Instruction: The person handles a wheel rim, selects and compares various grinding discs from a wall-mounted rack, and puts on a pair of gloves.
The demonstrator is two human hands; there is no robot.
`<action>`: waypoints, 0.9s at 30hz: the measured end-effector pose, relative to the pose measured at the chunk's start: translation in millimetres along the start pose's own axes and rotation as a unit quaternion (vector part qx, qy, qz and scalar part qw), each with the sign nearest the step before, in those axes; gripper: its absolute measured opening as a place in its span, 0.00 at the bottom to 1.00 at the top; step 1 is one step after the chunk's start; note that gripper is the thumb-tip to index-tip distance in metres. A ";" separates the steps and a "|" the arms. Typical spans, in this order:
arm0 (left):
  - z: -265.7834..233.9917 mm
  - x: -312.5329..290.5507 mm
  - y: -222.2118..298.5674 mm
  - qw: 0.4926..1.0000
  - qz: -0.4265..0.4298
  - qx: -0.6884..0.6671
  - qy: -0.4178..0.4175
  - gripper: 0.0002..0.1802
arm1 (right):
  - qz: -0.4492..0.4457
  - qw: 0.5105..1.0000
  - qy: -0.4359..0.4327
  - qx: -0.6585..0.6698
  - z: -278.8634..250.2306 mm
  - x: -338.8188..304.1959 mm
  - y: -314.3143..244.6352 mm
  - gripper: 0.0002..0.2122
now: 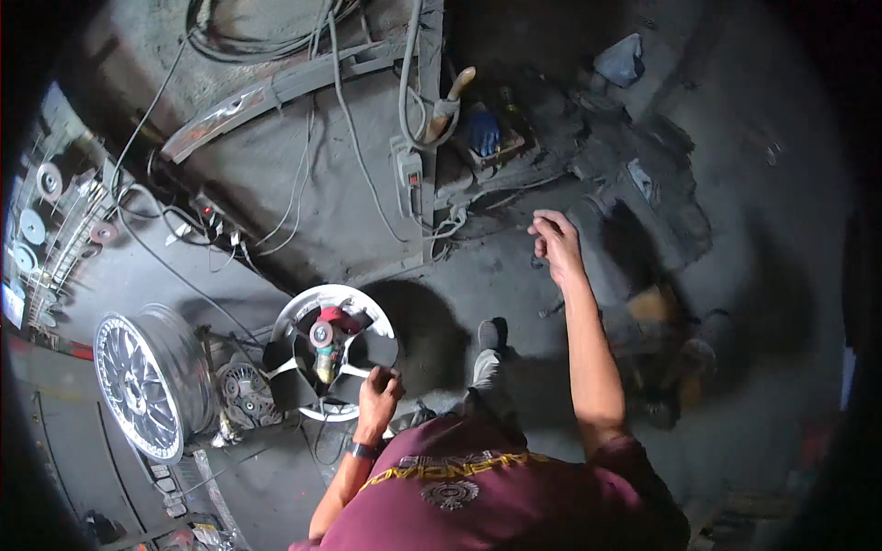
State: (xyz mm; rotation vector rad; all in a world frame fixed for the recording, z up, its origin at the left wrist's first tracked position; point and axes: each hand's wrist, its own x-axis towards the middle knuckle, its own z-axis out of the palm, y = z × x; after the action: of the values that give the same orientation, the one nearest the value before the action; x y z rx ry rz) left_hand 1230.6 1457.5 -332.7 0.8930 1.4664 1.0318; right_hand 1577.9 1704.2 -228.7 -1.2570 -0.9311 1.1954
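A white alloy wheel (pixel 323 292) lies in front of me, to the left of my feet. On its hub rests a green angle grinder (pixel 324 364) with a round disc, beside something red (pixel 340 319). Over the wheel's near right edge is my left hand (pixel 379 395), its fingers curled together; what they hold, if anything, is too small to make out. My right hand (pixel 557 250) reaches forward over the dark floor, away from the wheel. Its index finger is stretched out, the others are loosely bent, and nothing is in it.
A polished multi-spoke wheel (pixel 138 386) stands at the left, next to a round metal machine part (pixel 246 393). Cables and a power strip (pixel 216 213) run along the metal frame. A switch box (pixel 410 173) sits on its post. Grinding discs (pixel 32 226) hang at far left.
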 end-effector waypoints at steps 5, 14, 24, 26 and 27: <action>41.3 36.9 6.0 0.990 -0.042 -0.069 0.113 0.05 | 0.043 0.994 -0.053 -0.084 9.5 196.4 26.9 0.09; 152.4 70.9 84.9 0.953 -0.163 -0.022 0.253 0.11 | -0.069 0.950 -0.018 -0.303 55.6 486.8 136.7 0.16; 193.0 113.3 100.5 0.941 -0.150 -0.027 0.301 0.11 | -0.073 0.968 -0.237 -0.046 38.4 523.4 135.3 0.28; 195.8 125.8 108.9 0.944 -0.150 -0.009 0.294 0.12 | 0.071 0.965 -0.242 -0.067 12.1 535.7 107.1 0.29; 197.7 130.5 113.8 0.945 -0.148 -0.010 0.291 0.12 | 0.069 0.966 -0.241 -0.068 5.1 527.0 84.2 0.29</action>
State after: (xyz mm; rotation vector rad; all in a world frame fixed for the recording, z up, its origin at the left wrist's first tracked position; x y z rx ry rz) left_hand 1408.1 1643.5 -278.4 0.3336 2.0027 1.1291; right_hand 1655.0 2214.5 -364.8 -1.1733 -1.3121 1.6123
